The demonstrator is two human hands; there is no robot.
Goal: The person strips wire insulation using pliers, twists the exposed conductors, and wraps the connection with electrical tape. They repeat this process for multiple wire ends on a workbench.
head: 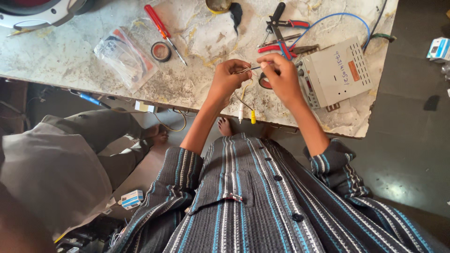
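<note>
My left hand [228, 79] and my right hand [281, 77] are raised over the front part of a stained worktable [84, 65], fingertips close together. Between them they pinch the bare ends of a thin cable [243, 96] that hangs down and ends in a white plug and a yellow plug [252, 117]. A grey metal car stereo unit [335, 72] lies just right of my right hand. A roll of tape [265, 82] sits partly hidden under my right hand.
On the table lie a red-handled screwdriver [161, 30], a black tape roll [161, 51], a plastic bag of parts [124, 56], red and black pliers [281, 35] and a blue wire [337, 18]. Another person sits at the left [56, 164]. Small boxes lie on the floor [132, 199].
</note>
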